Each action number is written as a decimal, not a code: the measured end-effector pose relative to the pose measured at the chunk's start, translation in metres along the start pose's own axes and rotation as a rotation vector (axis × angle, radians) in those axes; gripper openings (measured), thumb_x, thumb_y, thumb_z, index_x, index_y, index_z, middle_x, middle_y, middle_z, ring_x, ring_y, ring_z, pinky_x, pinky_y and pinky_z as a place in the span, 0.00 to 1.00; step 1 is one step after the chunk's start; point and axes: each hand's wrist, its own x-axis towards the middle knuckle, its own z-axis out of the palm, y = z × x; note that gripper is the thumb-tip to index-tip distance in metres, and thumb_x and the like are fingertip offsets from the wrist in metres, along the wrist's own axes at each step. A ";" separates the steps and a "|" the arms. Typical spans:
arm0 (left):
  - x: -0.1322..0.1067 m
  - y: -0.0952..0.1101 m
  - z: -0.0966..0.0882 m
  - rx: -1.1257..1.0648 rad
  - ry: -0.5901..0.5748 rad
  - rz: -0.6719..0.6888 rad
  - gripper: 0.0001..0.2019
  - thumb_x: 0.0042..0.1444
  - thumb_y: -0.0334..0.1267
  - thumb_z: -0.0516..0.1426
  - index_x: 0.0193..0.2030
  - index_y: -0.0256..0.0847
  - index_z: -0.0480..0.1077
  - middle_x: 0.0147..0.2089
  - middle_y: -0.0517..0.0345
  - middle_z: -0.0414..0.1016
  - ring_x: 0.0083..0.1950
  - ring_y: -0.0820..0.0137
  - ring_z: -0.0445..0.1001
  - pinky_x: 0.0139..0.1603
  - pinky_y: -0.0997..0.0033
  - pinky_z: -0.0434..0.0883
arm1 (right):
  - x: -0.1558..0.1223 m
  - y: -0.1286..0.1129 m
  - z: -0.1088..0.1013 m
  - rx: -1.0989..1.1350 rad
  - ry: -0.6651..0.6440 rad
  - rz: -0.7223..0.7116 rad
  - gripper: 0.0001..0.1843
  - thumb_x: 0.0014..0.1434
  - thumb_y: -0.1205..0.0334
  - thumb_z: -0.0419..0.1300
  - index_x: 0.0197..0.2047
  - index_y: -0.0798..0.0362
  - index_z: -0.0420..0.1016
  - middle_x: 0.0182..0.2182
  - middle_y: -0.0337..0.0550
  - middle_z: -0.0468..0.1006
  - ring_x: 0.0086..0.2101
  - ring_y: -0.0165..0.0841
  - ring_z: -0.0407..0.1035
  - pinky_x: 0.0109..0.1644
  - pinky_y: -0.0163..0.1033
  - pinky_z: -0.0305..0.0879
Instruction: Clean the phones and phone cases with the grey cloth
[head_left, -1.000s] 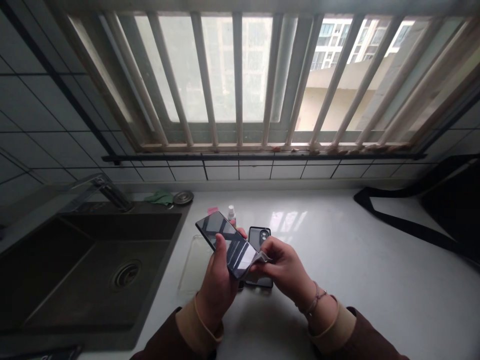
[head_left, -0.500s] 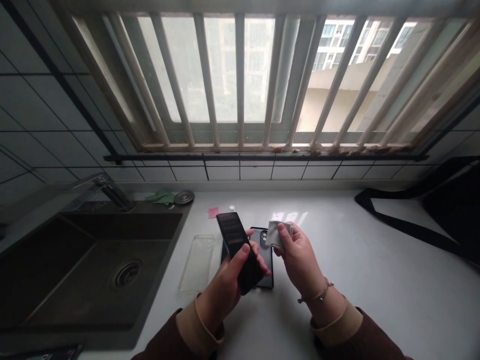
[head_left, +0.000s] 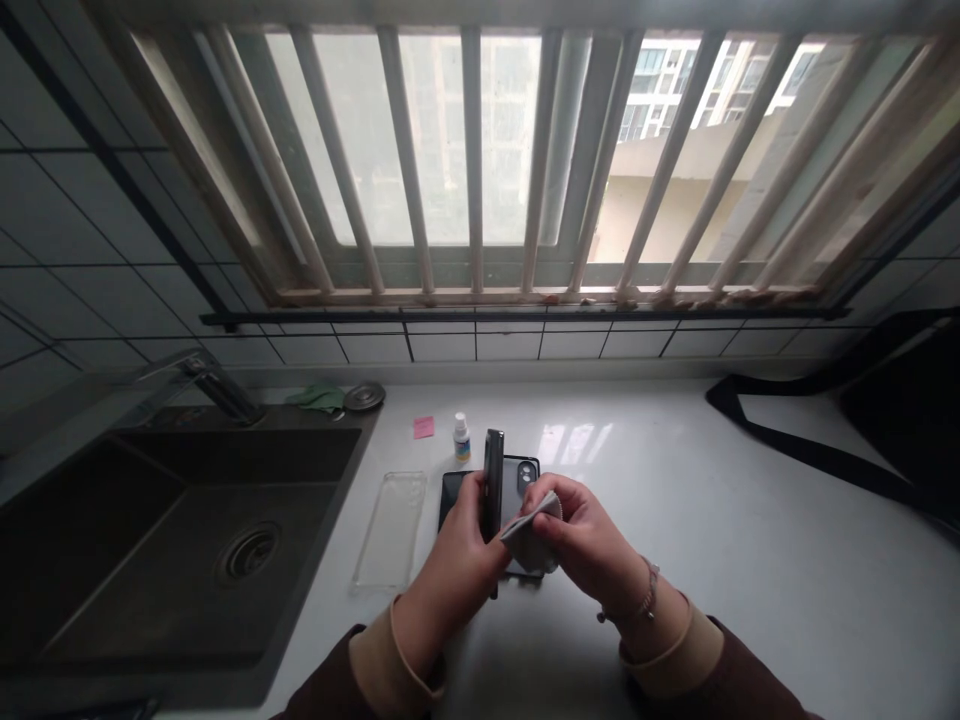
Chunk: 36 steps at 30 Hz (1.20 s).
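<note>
My left hand (head_left: 469, 540) grips a dark phone (head_left: 493, 480), turned so that its narrow edge faces me. In my right hand (head_left: 574, 525) is a folded grey cloth (head_left: 534, 535), pinched between thumb and fingers close to the phone's right side. Beneath both hands a phone case with a camera cutout (head_left: 528, 472) lies on the counter, partly covered. Another dark flat item (head_left: 451, 488) shows just left of the held phone. A clear phone case (head_left: 390, 530) lies farther left. Behind the phone stands a small white spray bottle (head_left: 461, 438) with a coloured label.
To the left is a dark sink (head_left: 300, 560) with a faucet (head_left: 217, 385). A green cloth (head_left: 316, 398) and a metal drain strainer (head_left: 365, 396) rest on its back rim. A pink note (head_left: 423, 427) lies on the white counter (head_left: 712, 540). A black strap (head_left: 795, 460) curves at the right.
My left hand has turned the phone from its screen side to edge-on. My right hand has brought the cloth down and left towards it. The bottle behind has come into fuller view.
</note>
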 end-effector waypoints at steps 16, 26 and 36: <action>-0.010 0.012 0.008 0.567 0.091 0.125 0.34 0.56 0.44 0.67 0.68 0.42 0.64 0.64 0.40 0.74 0.65 0.46 0.74 0.65 0.47 0.70 | 0.001 -0.004 -0.002 -0.421 0.510 -0.211 0.18 0.65 0.45 0.70 0.43 0.48 0.73 0.32 0.35 0.71 0.28 0.29 0.64 0.31 0.34 0.67; -0.007 0.011 0.006 -0.200 -0.198 -0.115 0.36 0.54 0.49 0.74 0.65 0.42 0.67 0.61 0.42 0.78 0.61 0.50 0.77 0.60 0.56 0.72 | 0.009 -0.002 -0.013 -0.495 0.625 -0.094 0.22 0.66 0.40 0.67 0.39 0.51 0.75 0.30 0.37 0.72 0.29 0.31 0.64 0.33 0.35 0.65; -0.017 0.011 0.017 -0.656 -0.332 -0.328 0.32 0.69 0.64 0.55 0.62 0.37 0.73 0.47 0.41 0.84 0.39 0.61 0.81 0.38 0.67 0.74 | 0.008 -0.002 -0.009 -0.531 0.545 -0.026 0.24 0.64 0.35 0.67 0.41 0.50 0.75 0.31 0.39 0.76 0.31 0.36 0.70 0.34 0.38 0.69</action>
